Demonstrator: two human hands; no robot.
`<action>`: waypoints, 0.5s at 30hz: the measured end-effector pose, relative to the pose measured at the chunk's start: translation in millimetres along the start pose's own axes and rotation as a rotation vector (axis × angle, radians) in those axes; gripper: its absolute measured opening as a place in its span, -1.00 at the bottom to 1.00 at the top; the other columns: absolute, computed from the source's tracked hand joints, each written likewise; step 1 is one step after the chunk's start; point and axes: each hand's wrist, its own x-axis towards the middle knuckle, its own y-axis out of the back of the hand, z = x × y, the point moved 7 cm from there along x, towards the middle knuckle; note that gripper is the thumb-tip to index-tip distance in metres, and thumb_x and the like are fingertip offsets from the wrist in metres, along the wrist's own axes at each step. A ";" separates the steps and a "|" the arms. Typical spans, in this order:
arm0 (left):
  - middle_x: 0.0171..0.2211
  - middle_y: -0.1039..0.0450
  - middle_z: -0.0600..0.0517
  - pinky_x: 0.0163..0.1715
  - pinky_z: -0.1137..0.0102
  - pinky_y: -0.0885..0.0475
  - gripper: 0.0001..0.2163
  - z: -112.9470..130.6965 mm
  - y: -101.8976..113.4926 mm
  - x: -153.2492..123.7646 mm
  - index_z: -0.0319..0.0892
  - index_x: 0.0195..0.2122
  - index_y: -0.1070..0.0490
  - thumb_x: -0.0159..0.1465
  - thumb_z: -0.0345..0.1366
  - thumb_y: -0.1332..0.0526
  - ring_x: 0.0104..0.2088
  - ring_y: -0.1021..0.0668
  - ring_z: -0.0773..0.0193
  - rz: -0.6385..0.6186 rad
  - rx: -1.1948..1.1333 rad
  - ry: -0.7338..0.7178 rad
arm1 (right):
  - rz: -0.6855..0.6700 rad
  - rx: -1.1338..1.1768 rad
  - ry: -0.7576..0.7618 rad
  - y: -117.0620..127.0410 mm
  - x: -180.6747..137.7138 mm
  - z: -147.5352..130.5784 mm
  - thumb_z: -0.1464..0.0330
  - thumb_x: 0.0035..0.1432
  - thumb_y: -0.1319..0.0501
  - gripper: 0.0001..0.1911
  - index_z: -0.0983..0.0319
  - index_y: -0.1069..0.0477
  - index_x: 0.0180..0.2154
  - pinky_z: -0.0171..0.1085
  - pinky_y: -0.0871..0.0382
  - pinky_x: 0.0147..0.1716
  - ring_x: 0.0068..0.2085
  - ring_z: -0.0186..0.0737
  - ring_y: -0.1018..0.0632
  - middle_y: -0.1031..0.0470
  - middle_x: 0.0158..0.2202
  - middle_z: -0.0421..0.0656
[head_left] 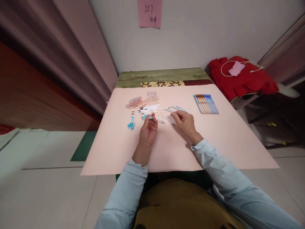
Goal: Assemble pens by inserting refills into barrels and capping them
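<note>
My left hand [148,133], palm up, pinches a short light-blue pen piece [149,117] between thumb and fingers. To the right, my right hand [186,123] is closed in a pinch; whatever its fingertips hold is too small to make out. Just beyond it lie several pale-blue pen barrels [180,108]. Between the hands a thin white pen refill [168,119] rests on the pink sheet. A heap of white refills [149,109] with dark tips is past my left hand. Several small turquoise pen caps [131,125] sit to its left.
At the right, a neat row of pens [206,104] in blue and brown lies on the pink sheet [114,152]. Behind the refills is a pile of clear and brownish thin parts [136,102]. A red cloth [240,82] with a white cable is beyond the table's right edge.
</note>
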 end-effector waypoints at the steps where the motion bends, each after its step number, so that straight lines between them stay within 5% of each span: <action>1: -0.22 -0.59 -0.07 -0.20 0.56 -0.54 -0.70 3.2 -0.2 1.0 -0.29 -0.31 -0.47 0.47 -0.43 0.01 -0.33 -0.60 0.49 0.000 -0.017 -0.015 | 0.041 -0.094 -0.030 4.5 7.7 4.9 0.18 0.28 -0.15 -0.70 0.19 -0.58 -0.31 -0.29 -0.25 -0.35 -0.36 -0.23 -0.49 -0.55 -0.36 -0.17; 7: -0.15 -0.58 -0.10 -0.21 0.56 -0.54 -0.69 15.8 -1.2 6.3 -0.30 -0.29 -0.47 0.48 -0.44 0.04 -0.32 -0.59 0.50 0.006 -0.061 -0.076 | -0.050 -0.483 -0.057 -14.8 27.2 18.4 0.26 0.26 -0.17 -0.72 0.16 -0.58 -0.09 -0.23 -0.26 -0.29 -0.14 -0.09 -0.52 -0.54 -0.07 -0.05; 15: -0.03 -0.55 -0.11 -0.15 0.56 -0.52 -0.72 22.2 0.6 10.8 -0.28 -0.26 -0.48 0.47 -0.41 0.01 -0.31 -0.58 0.52 0.013 -0.045 -0.114 | 0.042 -0.521 0.023 -10.4 12.5 21.2 0.31 0.27 -0.12 -0.76 0.22 -0.55 -0.23 -0.21 -0.20 -0.32 -0.16 -0.06 -0.49 -0.55 -0.18 -0.03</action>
